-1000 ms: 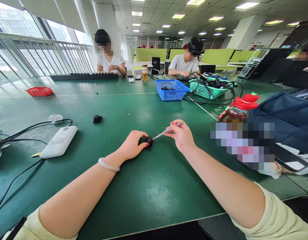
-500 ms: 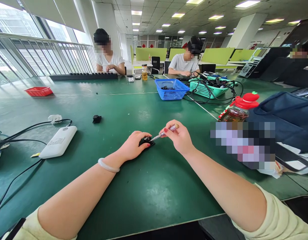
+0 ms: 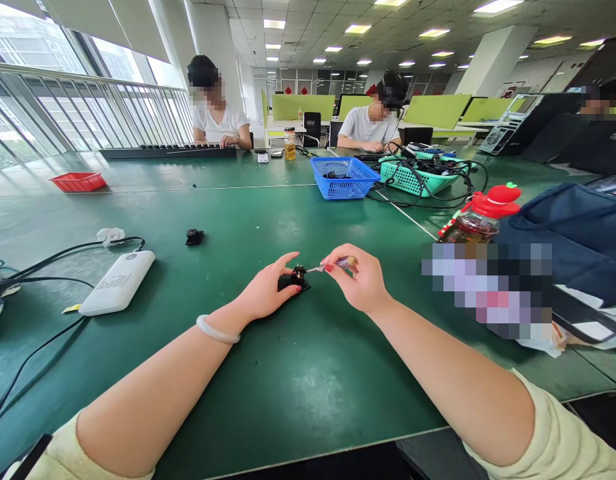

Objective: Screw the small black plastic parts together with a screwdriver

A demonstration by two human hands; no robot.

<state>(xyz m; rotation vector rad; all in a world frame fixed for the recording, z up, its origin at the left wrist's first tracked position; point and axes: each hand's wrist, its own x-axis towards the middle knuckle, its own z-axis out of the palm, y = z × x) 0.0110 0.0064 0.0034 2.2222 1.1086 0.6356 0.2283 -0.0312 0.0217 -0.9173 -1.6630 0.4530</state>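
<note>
Black part [image 3: 294,283]: small, on the green table [image 3: 308,393] in front of the wearer, between the two hands; flat plate at the bottom, a speck of bright metal near the top. Finer detail too small to read.
Left hand [image 3: 265,289]: clamped on the black part — thumb against the near side, index finger lifted above it, other fingers partly hidden behind.
Right hand [image 3: 361,280]: closed on a screwdriver [image 3: 344,263], pinched between thumb and fingers; shaft points left, handle end to the right.
Tip contact: shaft reaches toward the upper black part; touching or just beside — cannot tell at this size.
Hands: apart, near each other, one either side of the part.
Wrist: white bracelet [image 3: 217,330] on the left arm.
Other black part [image 3: 194,237]: on the table, beyond the left hand and off to its left.
Left side: white box [image 3: 118,283] lying flat, black cables [image 3: 21,277] beside it.
Right side: red-lidded bottle [image 3: 475,223] upright, dark blue bag [image 3: 573,233] just beside; patch in front is blurred.
Baskets: blue basket [image 3: 344,190] with black bits inside; green basket [image 3: 403,179] just right of it, heaped with dark leads.
Far left: shallow red tray [image 3: 78,182].
Far edge: person [image 3: 219,123] at a long black bar [image 3: 168,153]; second person [image 3: 363,130] seated to the right, head bent; amber jar [image 3: 289,148] between them.
</note>
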